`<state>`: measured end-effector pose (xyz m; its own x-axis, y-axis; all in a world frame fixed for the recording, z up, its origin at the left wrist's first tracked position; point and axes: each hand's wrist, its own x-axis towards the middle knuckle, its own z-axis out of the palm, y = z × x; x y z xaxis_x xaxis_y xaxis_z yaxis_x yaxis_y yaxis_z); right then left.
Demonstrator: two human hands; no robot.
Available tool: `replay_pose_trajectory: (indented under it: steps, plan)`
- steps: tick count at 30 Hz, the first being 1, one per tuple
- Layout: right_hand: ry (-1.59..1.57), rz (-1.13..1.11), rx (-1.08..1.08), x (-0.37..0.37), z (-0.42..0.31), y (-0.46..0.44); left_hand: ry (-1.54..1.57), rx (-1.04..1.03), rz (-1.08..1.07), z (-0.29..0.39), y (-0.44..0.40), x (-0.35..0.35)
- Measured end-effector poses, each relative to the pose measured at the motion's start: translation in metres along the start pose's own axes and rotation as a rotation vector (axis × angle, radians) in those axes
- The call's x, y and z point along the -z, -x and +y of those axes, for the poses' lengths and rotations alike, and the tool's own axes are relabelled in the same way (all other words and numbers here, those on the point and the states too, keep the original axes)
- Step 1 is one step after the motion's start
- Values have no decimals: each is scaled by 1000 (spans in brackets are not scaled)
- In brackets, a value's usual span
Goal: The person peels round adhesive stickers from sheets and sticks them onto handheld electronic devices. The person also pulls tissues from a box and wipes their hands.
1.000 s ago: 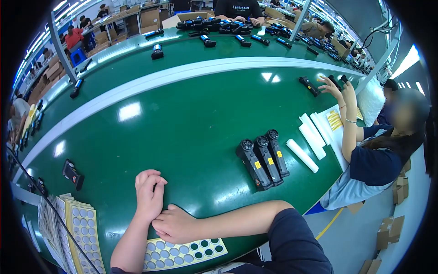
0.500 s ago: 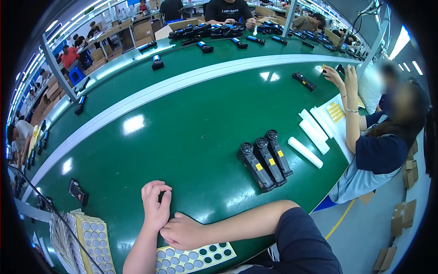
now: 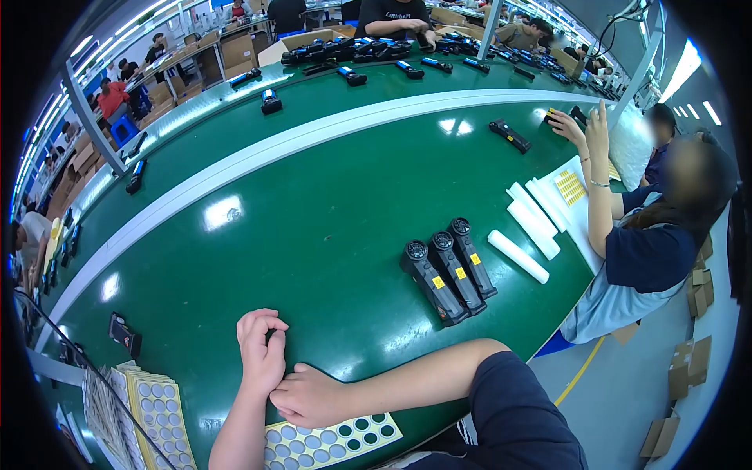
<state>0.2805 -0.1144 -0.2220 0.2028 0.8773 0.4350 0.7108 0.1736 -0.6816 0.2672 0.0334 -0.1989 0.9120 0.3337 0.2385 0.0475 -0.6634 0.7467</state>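
Note:
My left hand [image 3: 262,348] rests on the green table, fingers loosely curled, with a gap between them and the thumb and nothing in it. My right hand [image 3: 308,396] lies closed against my left wrist, fingers folded under; no object shows in it. Beneath my forearms is a sheet of round grey stickers [image 3: 319,441], with several circles at its right end showing green table. To the right of my hands, three black handheld devices [image 3: 446,274] with round fan-like ends and yellow labels lie side by side.
Stacked sticker sheets [image 3: 160,411] and a black device [image 3: 124,334] are at left. White rolls [image 3: 518,256] lie at right, near a co-worker [image 3: 650,243] with raised hands. A white rail [image 3: 313,129] crosses the table; beyond it lie many blue-and-black devices [image 3: 352,52].
My hands keep their pose. The view has shifted slightly. Across the table, a co-worker's hands have moved together; the co-worker at right has shifted their hands slightly.

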Motion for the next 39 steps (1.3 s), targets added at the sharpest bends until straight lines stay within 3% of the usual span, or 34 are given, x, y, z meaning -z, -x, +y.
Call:
replay_pose_trajectory:
  steps: [39]
  plan:
    - [48,-8,12,1,5,6,-71,3,7,8,-2,-7]
